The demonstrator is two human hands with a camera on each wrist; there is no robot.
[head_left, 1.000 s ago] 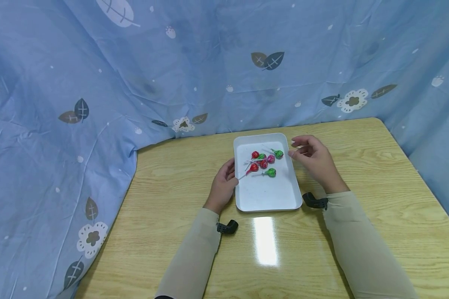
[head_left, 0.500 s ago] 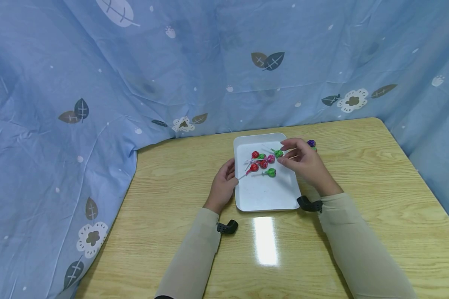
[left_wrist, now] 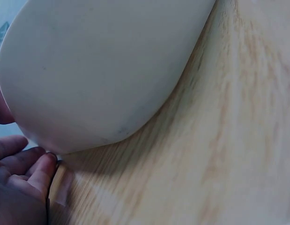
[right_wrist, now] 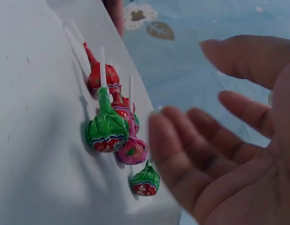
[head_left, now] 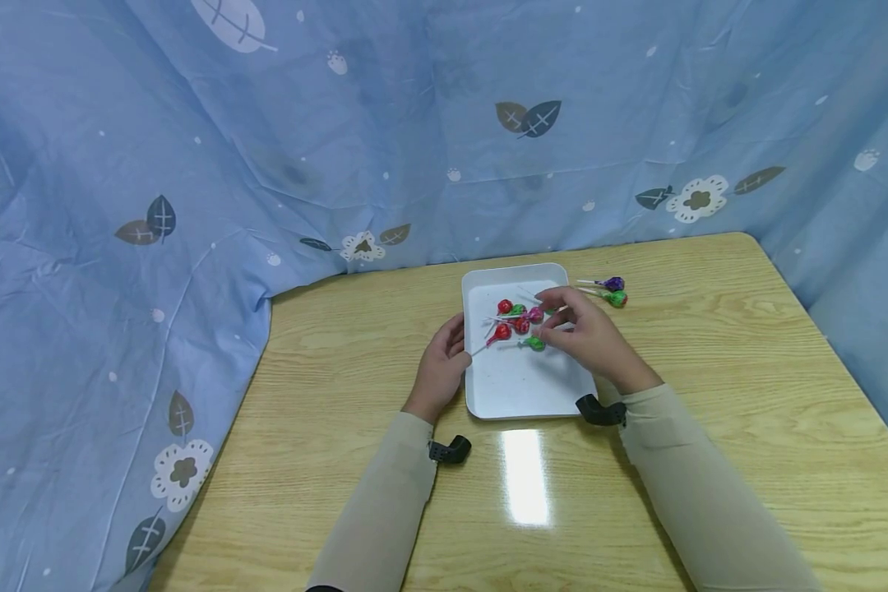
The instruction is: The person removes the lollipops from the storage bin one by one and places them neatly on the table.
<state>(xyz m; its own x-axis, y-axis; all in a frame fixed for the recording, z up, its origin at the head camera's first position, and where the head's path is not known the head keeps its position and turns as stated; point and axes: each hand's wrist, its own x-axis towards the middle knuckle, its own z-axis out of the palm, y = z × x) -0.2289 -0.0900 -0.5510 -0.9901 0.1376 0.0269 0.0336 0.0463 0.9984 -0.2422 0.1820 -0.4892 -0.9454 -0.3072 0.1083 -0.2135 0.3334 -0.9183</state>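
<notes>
Hands [head_left: 441, 362] [head_left: 588, 335] at tray [head_left: 529, 382], most lollipops [head_left: 503, 331] between them.

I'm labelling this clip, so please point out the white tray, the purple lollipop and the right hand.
White tray [head_left: 521, 388], head view: bare floor toward the near edge.
Purple lollipop [head_left: 617, 284], head view: its wrapped candy head.
Right hand [head_left: 590, 335], head view: back of the hand.

On the table [head_left: 340, 370] before us, lollipops [head_left: 502, 332] lie in a tray [head_left: 529, 393], two other lollipops [head_left: 616, 284] to its right, a curtain [head_left: 429, 148] behind.
</notes>
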